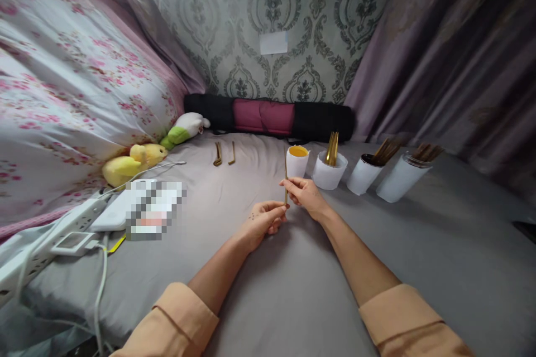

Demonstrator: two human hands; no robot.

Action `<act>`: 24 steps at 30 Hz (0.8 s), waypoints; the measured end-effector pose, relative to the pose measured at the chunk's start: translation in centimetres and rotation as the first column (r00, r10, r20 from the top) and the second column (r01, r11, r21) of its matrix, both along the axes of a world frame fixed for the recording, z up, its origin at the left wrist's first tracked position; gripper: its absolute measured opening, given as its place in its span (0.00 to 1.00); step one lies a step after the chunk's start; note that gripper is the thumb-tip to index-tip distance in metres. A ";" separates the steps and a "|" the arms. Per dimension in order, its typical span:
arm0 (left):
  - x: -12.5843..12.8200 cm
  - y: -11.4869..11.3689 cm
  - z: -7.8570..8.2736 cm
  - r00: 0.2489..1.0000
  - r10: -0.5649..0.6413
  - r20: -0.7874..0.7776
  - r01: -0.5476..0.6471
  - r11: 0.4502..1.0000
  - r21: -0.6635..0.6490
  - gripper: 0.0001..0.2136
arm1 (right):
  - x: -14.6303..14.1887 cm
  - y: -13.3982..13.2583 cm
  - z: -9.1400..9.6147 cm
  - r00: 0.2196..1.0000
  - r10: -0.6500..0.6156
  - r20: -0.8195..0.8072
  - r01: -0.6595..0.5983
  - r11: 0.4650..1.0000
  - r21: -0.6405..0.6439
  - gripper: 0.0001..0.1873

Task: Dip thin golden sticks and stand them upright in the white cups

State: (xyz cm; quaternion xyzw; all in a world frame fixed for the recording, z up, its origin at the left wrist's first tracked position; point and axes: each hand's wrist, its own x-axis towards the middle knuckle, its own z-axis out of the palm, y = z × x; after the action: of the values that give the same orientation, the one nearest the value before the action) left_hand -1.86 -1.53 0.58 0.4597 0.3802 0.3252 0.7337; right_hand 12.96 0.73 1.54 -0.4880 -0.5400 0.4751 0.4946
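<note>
A thin brownish-gold stick (286, 164) stands upright in front of me, held by both hands. My left hand (263, 218) pinches its lower end with thumb and fingers. My right hand (305, 194) grips it slightly higher, fingertips closed around the shaft. Just behind the right hand is a white-wrapped cup (297, 164) with a yellow inside. To its right, a low white container (330, 174) holds shiny gold sticks (332, 149). Farther right, a leaning white jar (363, 177) and a larger leaning jar (400, 181) hold brown sticks. Small bent gold-brown pieces (232, 154) lie on the sheet at left.
Grey sheet (268, 301) covers the surface. At left lie a power strip (42, 251), cables, a white charger (73, 242), a pixelated item (154, 209) and plush toys (134, 164). A black and maroon roll (263, 116) lies along the patterned wall. Curtains hang at both sides.
</note>
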 end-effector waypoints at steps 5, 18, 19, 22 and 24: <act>-0.1 0.2 0.1 0.993 0.006 0.118 0.010 0.991 -0.136 0.15 | 0.0 0.0 0.0 1.000 -0.006 0.021 0.006 1.000 0.012 0.20; -0.3 0.7 -0.3 0.961 0.059 0.271 0.015 0.965 -0.263 0.10 | 0.1 -0.1 0.2 0.992 -0.065 0.111 0.054 0.994 0.098 0.20; -0.3 0.8 -0.3 0.960 0.058 0.274 0.017 0.964 -0.265 0.11 | 0.1 -0.1 0.2 0.992 -0.067 0.110 0.056 0.993 0.100 0.20; -0.3 0.8 -0.4 0.957 0.059 0.284 0.023 0.961 -0.276 0.11 | 0.1 -0.3 0.4 0.992 -0.068 0.105 0.057 0.993 0.104 0.20; -0.4 0.9 -0.5 0.955 0.061 0.292 0.025 0.959 -0.281 0.11 | 0.1 -0.4 0.7 0.992 -0.071 0.102 0.061 0.993 0.101 0.19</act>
State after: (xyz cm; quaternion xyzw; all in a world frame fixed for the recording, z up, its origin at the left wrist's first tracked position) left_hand -2.25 -0.66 0.11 0.2931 0.3120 0.3401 0.8373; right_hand 13.03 0.29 2.19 -0.5052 -0.5713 0.4051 0.5043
